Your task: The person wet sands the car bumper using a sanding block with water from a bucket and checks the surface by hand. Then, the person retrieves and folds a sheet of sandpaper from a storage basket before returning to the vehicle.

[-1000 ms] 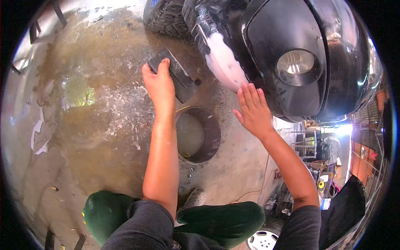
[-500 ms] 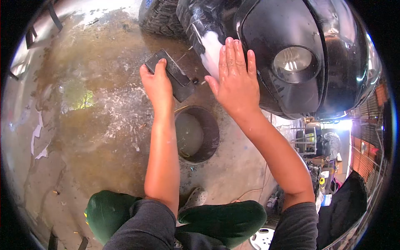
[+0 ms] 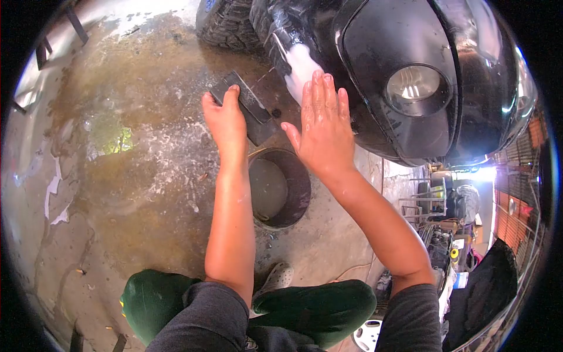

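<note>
My left hand [image 3: 227,122] grips a dark flat sanding block [image 3: 251,98] with a dark sheet, likely sandpaper, along it. The thumb lies on top and the block is held above the wet floor. My right hand [image 3: 325,126] lies flat with fingers stretched out, over the lower edge of a white patch [image 3: 301,61] on a black car bumper [image 3: 369,35]. Whether the palm touches the bumper I cannot tell. Both hands look wet. Between my forearms stands a round bucket [image 3: 300,190] holding cloudy water.
A tyre [image 3: 226,26] is at the top, left of the bumper. The bumper carries an oval lamp [image 3: 415,83]. Shelves and clutter [image 3: 446,234] line the right side. Wet, stained concrete floor [image 3: 135,193] spreads on the left.
My right hand has slid down and slightly left, showing more of the white patch. My left hand, with the sanding block, has shifted a little right and down.
</note>
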A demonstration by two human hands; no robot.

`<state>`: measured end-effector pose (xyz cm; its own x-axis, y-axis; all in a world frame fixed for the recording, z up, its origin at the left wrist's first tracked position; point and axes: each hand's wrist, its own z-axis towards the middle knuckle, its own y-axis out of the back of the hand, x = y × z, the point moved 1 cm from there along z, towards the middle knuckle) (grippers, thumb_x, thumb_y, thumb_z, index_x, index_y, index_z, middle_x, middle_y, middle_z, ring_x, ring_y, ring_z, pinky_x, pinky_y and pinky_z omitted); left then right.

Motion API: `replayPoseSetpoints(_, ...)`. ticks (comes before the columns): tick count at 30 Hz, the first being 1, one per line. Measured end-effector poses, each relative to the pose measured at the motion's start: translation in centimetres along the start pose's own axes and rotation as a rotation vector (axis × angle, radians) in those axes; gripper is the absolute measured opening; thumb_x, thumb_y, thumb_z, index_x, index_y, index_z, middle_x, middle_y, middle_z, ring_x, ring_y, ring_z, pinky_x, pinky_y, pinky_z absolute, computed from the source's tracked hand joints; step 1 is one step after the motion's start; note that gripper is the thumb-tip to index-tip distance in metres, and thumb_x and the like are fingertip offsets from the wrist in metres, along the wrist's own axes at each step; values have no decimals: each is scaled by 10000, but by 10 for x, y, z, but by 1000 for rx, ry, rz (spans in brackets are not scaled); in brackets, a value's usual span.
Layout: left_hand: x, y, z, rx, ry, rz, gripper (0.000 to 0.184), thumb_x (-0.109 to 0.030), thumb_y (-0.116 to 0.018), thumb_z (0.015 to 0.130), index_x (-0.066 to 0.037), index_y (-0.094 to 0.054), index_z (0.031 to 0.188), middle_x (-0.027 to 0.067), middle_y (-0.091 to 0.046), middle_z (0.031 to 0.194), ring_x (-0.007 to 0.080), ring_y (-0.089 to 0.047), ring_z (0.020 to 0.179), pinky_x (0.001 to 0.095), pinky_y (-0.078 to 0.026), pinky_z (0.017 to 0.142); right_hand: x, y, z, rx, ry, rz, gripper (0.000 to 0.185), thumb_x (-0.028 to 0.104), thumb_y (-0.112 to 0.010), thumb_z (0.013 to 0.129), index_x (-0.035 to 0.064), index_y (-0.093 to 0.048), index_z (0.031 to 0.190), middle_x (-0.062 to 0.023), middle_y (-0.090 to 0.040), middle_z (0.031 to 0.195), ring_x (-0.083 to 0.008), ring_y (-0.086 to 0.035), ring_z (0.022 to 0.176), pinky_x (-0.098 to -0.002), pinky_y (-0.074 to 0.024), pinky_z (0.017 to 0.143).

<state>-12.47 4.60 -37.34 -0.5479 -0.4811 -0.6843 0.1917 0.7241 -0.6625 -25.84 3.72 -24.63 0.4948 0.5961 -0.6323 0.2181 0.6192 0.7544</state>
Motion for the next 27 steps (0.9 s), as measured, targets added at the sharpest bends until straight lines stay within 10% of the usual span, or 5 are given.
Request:
replayPoseSetpoints(13, 5, 6, -13, 135, 178, 129, 289, -125, -688, 860, 30, -573, 1075, 121, -685, 955, 169, -646, 833, 304, -510, 743, -40, -62, -75, -73, 161, 119, 788, 381, -676, 874, -19, -383, 1487, -190, -304, 1597, -342, -243, 1500, -493, -177, 1228)
replayPoseSetpoints(19, 16, 9, -23, 531, 363, 281, 337, -141, -719, 838, 23, -594, 1104, 87, -696, 985, 174, -656, 828, 296, -510, 754, -68, -80, -125, 68, 120, 84, 816, 380, -654, 893, -17, -313, 1519, -204, -247, 1616, -355, -238, 1499, -490, -171, 1231)
replayPoseSetpoints(27, 61, -10, -90, 984, 513, 532, 396, -163, -772, 825, -51, -610, 1169, 18, -670, 946, 95, -599, 763, 250, -447, 595, -7, -74, -184, -15, -695, 1314, 732, 179, -700, 902, -27, -324, 1495, -247, -372, 1508, -399, -441, 1345, -444, -372, 1113)
